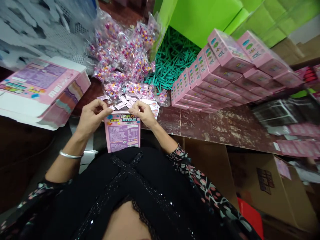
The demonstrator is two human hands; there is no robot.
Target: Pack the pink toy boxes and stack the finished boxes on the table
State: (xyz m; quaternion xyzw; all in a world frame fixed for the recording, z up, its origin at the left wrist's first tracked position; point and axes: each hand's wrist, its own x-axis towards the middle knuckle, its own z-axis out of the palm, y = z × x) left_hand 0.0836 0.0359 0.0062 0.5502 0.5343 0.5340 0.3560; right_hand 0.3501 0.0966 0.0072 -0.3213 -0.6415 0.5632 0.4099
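A pink and purple printed box [123,135] stands upright against my body at the table edge, its top edge toward my hands. My left hand [93,115] is closed in a pinch at the box's upper left corner. At the upper right corner my right hand [143,113] pinches the pale top flap. Just beyond my fingers lie small white-and-pink packets [120,105] on the table. Behind them rises a heap of clear bags with colourful beads [122,56]. The inside of the box is hidden from view.
Flattened pink boxes [37,86] are stacked on the left. Teal sticks [172,60] lie beside a bright green container [205,20]. Finished-looking pink boxes [212,80] form rows on the brown table [195,125]. A cardboard carton [270,186] stands lower right.
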